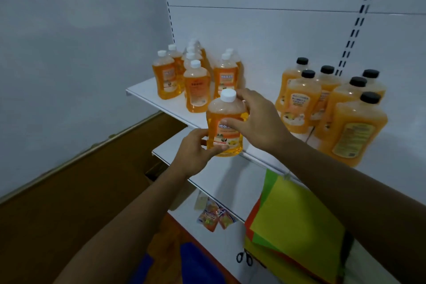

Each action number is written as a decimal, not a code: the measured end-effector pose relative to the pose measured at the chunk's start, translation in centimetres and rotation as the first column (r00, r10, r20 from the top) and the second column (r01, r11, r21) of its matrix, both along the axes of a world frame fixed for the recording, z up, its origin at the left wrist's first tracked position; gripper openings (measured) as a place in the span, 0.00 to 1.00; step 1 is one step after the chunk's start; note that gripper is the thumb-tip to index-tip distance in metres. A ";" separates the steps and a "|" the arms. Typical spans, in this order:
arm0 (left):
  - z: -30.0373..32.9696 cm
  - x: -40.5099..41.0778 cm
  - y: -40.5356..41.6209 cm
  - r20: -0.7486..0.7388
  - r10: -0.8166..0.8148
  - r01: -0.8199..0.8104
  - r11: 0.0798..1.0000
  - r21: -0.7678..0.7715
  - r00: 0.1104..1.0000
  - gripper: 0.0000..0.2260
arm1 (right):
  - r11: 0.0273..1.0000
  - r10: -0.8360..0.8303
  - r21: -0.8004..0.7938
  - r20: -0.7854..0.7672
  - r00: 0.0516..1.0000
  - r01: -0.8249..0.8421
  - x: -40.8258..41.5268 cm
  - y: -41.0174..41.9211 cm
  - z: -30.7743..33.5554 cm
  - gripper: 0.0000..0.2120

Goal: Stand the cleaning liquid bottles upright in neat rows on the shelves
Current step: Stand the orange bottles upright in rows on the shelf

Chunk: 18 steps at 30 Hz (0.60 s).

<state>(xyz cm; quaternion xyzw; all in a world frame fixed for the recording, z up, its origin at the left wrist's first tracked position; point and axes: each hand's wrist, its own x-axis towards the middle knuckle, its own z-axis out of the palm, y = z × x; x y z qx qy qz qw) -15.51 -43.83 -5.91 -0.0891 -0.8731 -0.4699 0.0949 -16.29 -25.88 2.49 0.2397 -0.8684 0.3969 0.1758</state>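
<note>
Bottle (224, 125) of orange cleaning liquid, white cap up, held in both hands just in front of the top shelf (147, 97).

Its label carries Chinese characters, partly covered by a thumb; the rest is too blurred to read. The left hand (196, 153) grips the base, fingers curled round it; the right hand (255, 117) clasps the shoulder and label. Behind stand white-capped bottles (197, 86) in rows, with larger black-capped bottles (299, 104) to the right.
</note>
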 end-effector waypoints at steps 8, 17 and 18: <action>-0.1 -8.0 -1.3 -0.013 0.141 -0.141 0.989 0.037 0.990 0.18 | 0.998 0.034 0.045 -0.035 0.999 -0.033 -9.6 -2.8 -0.7 0.31; -0.4 -14.5 -1.4 0.025 0.262 -0.260 0.964 -0.060 0.965 0.21 | 0.996 0.042 0.083 0.015 0.999 -0.043 -18.1 -3.6 -1.9 0.31; -0.4 -14.8 -1.4 0.022 0.270 -0.267 0.961 -0.075 0.963 0.21 | 0.996 0.051 0.066 0.044 0.998 -0.053 -18.6 -3.6 -1.9 0.31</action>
